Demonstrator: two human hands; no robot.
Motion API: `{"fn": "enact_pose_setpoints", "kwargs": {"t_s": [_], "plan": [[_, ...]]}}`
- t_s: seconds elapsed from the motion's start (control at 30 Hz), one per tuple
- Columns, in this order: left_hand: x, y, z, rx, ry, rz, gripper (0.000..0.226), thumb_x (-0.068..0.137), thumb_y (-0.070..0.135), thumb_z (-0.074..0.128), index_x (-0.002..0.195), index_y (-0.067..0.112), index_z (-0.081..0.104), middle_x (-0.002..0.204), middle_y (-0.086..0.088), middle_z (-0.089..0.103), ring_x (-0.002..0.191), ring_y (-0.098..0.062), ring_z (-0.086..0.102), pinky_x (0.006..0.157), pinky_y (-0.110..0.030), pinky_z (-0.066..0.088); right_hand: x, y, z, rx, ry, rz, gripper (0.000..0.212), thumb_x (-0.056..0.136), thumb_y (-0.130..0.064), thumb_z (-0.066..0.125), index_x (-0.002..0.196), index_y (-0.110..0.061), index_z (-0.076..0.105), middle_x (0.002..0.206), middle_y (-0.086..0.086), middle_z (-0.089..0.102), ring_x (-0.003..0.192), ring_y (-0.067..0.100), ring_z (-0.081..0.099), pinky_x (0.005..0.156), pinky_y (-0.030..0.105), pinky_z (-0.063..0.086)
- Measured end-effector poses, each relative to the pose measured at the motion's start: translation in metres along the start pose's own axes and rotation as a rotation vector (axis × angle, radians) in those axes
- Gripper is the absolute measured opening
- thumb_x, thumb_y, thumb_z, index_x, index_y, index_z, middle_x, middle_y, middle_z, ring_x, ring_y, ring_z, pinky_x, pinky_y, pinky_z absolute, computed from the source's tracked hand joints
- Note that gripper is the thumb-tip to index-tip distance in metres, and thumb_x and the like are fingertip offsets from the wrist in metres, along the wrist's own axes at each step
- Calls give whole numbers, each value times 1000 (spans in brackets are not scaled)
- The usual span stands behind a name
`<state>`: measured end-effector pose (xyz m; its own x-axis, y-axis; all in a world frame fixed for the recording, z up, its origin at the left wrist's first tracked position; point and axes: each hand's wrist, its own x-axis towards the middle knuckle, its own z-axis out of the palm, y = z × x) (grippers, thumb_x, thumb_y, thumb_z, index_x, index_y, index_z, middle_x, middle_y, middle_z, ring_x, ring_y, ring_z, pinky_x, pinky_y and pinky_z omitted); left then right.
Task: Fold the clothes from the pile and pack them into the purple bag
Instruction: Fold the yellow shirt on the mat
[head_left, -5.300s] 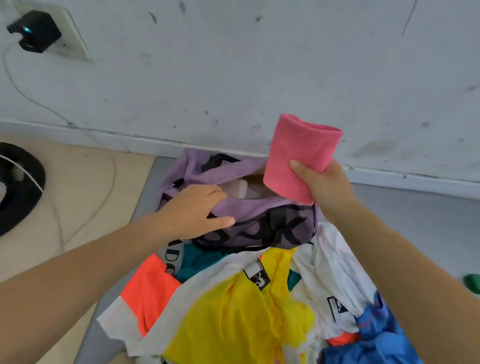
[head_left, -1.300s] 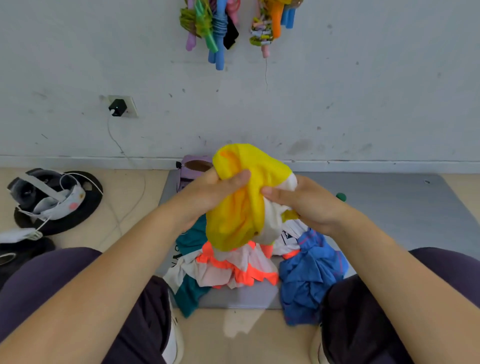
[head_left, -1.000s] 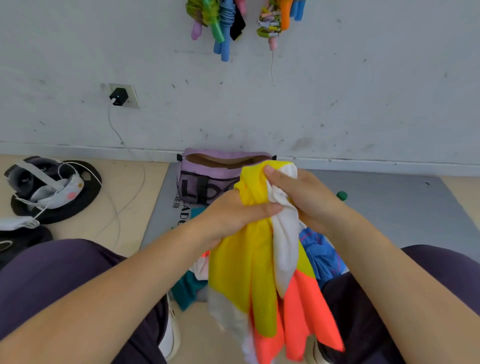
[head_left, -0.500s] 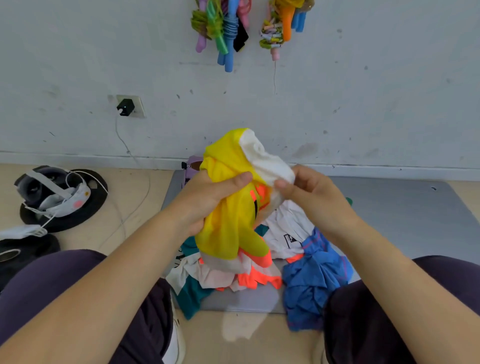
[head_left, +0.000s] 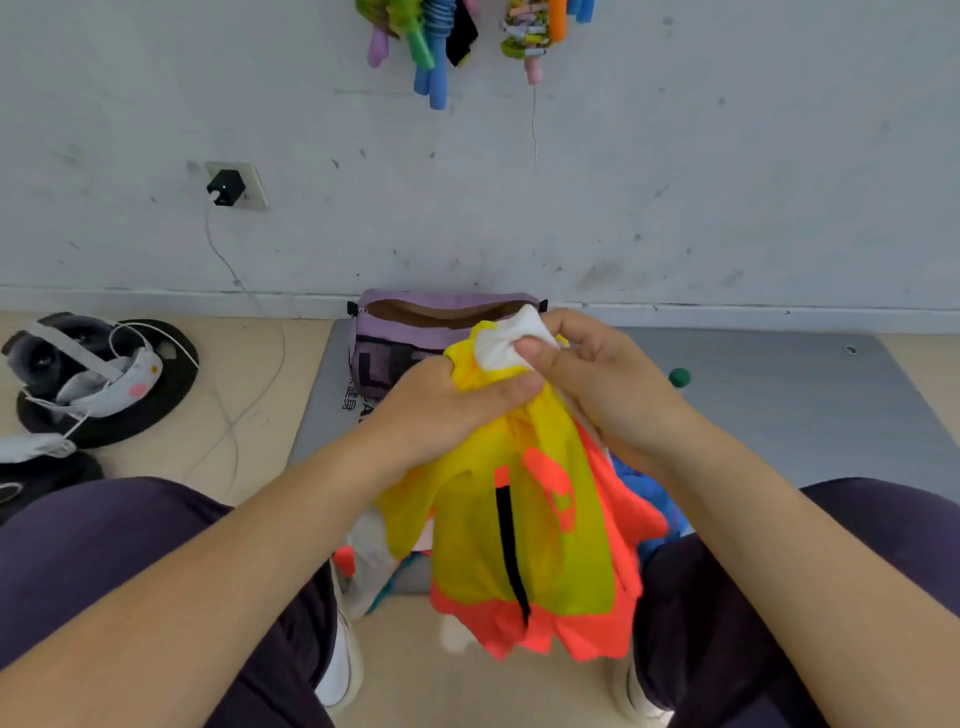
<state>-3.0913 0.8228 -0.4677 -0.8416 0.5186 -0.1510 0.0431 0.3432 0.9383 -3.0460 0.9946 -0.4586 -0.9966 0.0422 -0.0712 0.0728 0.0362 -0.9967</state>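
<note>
Yellow-and-orange shirt (head_left: 524, 525) is hanging above the mat's (head_left: 779, 415) near edge, both hands pinching its top: left hand (head_left: 441, 410) clenching yellow, right hand (head_left: 597, 379) squeezing white; bag (head_left: 410, 332) gaping at the far edge.

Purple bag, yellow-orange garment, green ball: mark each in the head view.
purple bag (head_left: 397, 332), head view, left part of front panel below the open zip.
yellow-orange garment (head_left: 545, 540), head view, hanging yellow front.
green ball (head_left: 679, 377), head view, centre.
</note>
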Motion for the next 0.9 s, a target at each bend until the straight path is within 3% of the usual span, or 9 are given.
{"fn": "enact_pose_setpoints", "kwargs": {"t_s": [0.13, 0.23, 0.33, 0.47, 0.6, 0.63, 0.7, 0.77, 0.9], "plan": [[7, 0, -4, -199, 191, -41, 4, 79, 47, 76, 80, 50, 74, 79, 22, 74, 73, 4, 70, 59, -15, 51, 2, -6, -14, -115, -48, 92, 57, 76, -57, 68, 102, -7, 66, 88, 17, 65, 74, 27, 57, 68, 41, 43], [13, -3, -15, -257, 287, -66, 19, 72, 54, 79, 88, 44, 74, 88, 18, 75, 83, -3, 72, 75, -30, 56, 3, -8, -30, -461, -261, 175, 51, 68, -56, 79, 96, -15, 71, 95, 9, 74, 86, 20, 70, 81, 42, 52], [18, -14, -16, -276, 312, -101, 26, 75, 51, 79, 95, 36, 73, 93, 18, 75, 88, -4, 71, 81, -32, 56, 4, -12, -46, -505, -323, 225, 46, 70, -51, 77, 99, -16, 73, 99, 4, 75, 97, 22, 70, 93, 43, 51], [22, -19, -19, -180, 376, -93, 28, 79, 53, 74, 97, 32, 71, 90, 17, 74, 89, -6, 70, 70, -20, 51, 2, -16, -58, -557, -372, 214, 39, 74, -47, 76, 99, -19, 73, 94, -1, 76, 88, 17, 72, 76, 31, 57], [17, -22, -32, 885, 205, -79, 76, 68, 93, 32, 65, 19, 49, 61, 6, 48, 59, -14, 54, 51, -29, 34, -1, -11, -50, -320, -391, 118, 30, 79, -37, 73, 103, -18, 72, 99, 1, 76, 88, 15, 72, 76, 29, 58], [15, -18, -32, 921, 239, 6, 80, 65, 97, 25, 66, 22, 49, 64, 8, 48, 61, -12, 53, 52, -29, 34, -2, -10, -44, -228, -411, 108, 25, 81, -35, 72, 100, -19, 73, 98, 0, 76, 87, 12, 71, 72, 24, 56], [7, -6, -28, 544, 162, 189, 74, 63, 98, 33, 89, 34, 61, 91, 14, 61, 88, -4, 62, 68, -26, 48, -5, -9, -31, -112, -435, 85, 16, 85, -31, 69, 96, -20, 73, 95, -2, 75, 85, 10, 69, 70, 20, 53], [0, 8, -14, 140, -153, 208, 72, 58, 94, 50, 110, 46, 59, 111, 16, 66, 105, -1, 63, 85, -21, 52, -6, -8, -23, -79, -450, 54, 17, 89, -26, 63, 99, -14, 71, 94, 0, 73, 84, 10, 67, 70, 20, 52], [0, 7, -1, 220, -285, 76, 59, 56, 81, 64, 79, 26, 65, 73, 5, 67, 68, -6, 65, 64, -24, 48, -9, -11, -25, -50, -506, 92, 22, 95, -22, 57, 107, -8, 69, 98, 5, 74, 87, 13, 68, 73, 22, 54]]}}
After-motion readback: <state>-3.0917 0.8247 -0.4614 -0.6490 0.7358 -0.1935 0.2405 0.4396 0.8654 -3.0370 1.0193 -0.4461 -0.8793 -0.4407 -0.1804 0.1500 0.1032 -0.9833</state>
